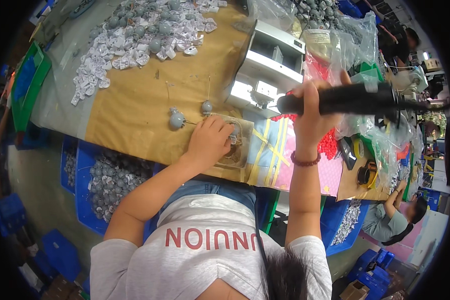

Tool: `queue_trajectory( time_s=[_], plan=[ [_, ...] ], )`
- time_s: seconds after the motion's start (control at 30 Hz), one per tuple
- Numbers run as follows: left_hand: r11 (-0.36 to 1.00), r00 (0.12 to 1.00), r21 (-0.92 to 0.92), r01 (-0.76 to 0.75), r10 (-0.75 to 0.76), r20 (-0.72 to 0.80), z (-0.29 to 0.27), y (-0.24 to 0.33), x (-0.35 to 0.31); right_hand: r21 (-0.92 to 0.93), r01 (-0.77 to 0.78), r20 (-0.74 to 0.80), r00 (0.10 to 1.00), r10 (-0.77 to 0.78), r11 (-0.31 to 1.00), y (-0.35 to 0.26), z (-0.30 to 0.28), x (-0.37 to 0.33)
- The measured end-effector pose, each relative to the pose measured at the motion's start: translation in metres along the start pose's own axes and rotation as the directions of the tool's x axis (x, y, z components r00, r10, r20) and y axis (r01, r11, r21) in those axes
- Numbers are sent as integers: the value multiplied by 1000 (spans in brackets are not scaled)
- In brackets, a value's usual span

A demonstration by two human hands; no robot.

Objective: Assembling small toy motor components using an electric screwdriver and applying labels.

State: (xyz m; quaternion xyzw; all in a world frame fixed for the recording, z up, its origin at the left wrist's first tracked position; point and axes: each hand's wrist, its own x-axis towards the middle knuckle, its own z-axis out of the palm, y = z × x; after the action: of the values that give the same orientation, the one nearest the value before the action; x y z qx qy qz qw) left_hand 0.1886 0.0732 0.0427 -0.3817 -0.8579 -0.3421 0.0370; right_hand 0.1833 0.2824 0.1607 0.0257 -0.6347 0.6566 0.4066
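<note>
1. The left hand (208, 140) is bent over a flat block (243, 158), its fingers curled down at a small grey part (236, 131). The undersides of the fingers are hidden, so I cannot tell whether they pinch the part or only press on it.
2. That grey part sits on the block, just beyond the left hand's fingertips on their right.
3. The right hand (314, 112) is wrapped round a thick black tool (355, 99), raised to the right of the left hand and well apart from it. The tool looks like a powered driver; its working tip cannot be made out.
4. Just left of the right hand stands a white box-shaped device (280, 37), perhaps a screw feeder.
5. Close ahead and to the left of the left hand lie a larger grey ball (176, 119) and a smaller grey ball (206, 106), apart from each other. Farther out in that direction spreads a heap of white and grey pieces (145, 42).
6. The step in hand seems to be steadying the seated part while the tool is readied, probably for fastening.
7. The next move would call for the left hand to hold the part steady and the right hand to bring the tool over the block, lined up squarely and clear of the left fingers.
</note>
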Motion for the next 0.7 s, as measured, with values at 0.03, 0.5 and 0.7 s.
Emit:
queue_trajectory(
  time_s=[0.03, 0.5, 0.7],
  plan=[
    [1000, 1000, -8, -1, 1, 4, -1, 1, 1, -15, -29, 0, 1000, 29, 999, 4, 4, 5],
    [999, 1000, -46, 12, -13, -22, -1, 1, 3, -90, -399, 185, 893, 409, 912, 19, 31, -11],
    [1000, 999, -14, -19, 18, -36, 3, -3, 2, -63, -295, 228, 926, 302, 953, 21, 27, -55]
  ],
)
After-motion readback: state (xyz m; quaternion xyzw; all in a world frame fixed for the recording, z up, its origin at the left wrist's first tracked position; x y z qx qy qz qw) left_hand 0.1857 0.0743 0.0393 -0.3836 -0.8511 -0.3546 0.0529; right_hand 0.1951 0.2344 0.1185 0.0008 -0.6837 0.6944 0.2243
